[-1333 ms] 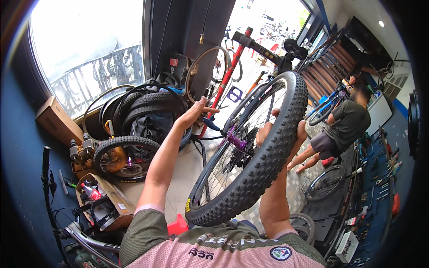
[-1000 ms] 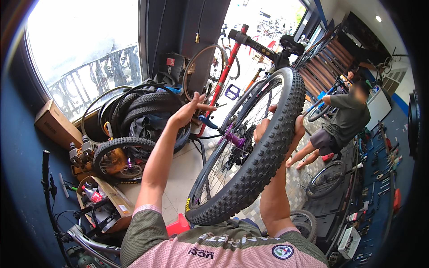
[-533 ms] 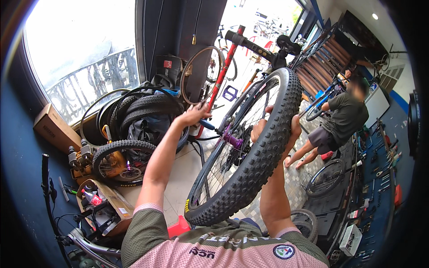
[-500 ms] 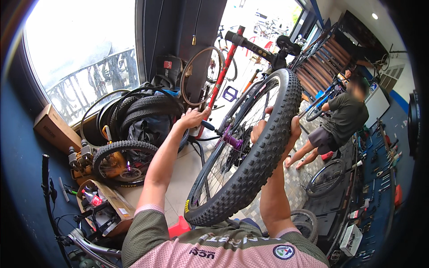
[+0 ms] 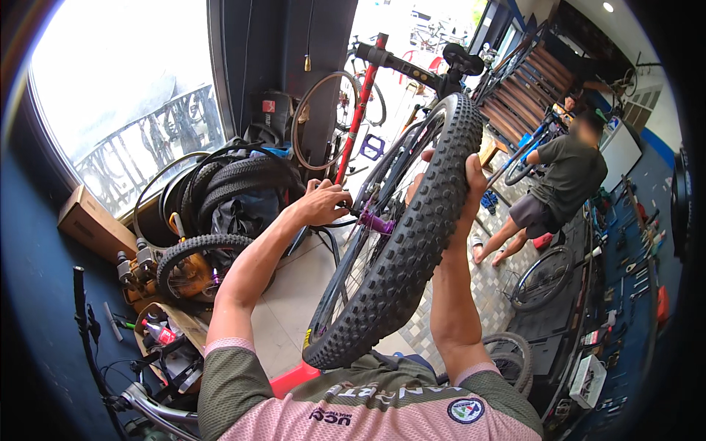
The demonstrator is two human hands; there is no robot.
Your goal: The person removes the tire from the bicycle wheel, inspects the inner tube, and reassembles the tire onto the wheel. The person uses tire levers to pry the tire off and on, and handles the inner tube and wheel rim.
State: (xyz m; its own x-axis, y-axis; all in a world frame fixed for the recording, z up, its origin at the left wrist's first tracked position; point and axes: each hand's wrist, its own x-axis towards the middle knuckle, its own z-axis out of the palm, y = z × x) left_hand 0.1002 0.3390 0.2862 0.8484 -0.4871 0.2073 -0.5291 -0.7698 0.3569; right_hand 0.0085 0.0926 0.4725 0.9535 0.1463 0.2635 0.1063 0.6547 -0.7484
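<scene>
A bicycle wheel [image 5: 412,272] with a knobby black tire stands tilted in front of my chest. My right hand [image 5: 473,187] is closed round its far right part, thumb on the tire's outer side and fingertips showing past the rim by the spokes. At the wheel's centre is a purple hub [image 5: 377,223]. Just left of the hub, my left hand [image 5: 323,203] has its fingers curled at the place of a dark-handled tool, which the hand now mostly hides. Behind the wheel rises a red and black repair stand [image 5: 360,110] bearing a bike's saddle [image 5: 463,59].
Tires [image 5: 243,184] lie piled left, beside a yellow machine [image 5: 187,261]. A cardboard box [image 5: 95,224] rests by the window. Lower left are handlebars [image 5: 81,316] and a box of parts [image 5: 173,345]. At right, a person [image 5: 570,176] stands near a tool wall [image 5: 632,287].
My left hand has curled its fingers over the dark-handled tool, which stuck out beside the hub before. The wheel and my right hand have shifted slightly left in view.
</scene>
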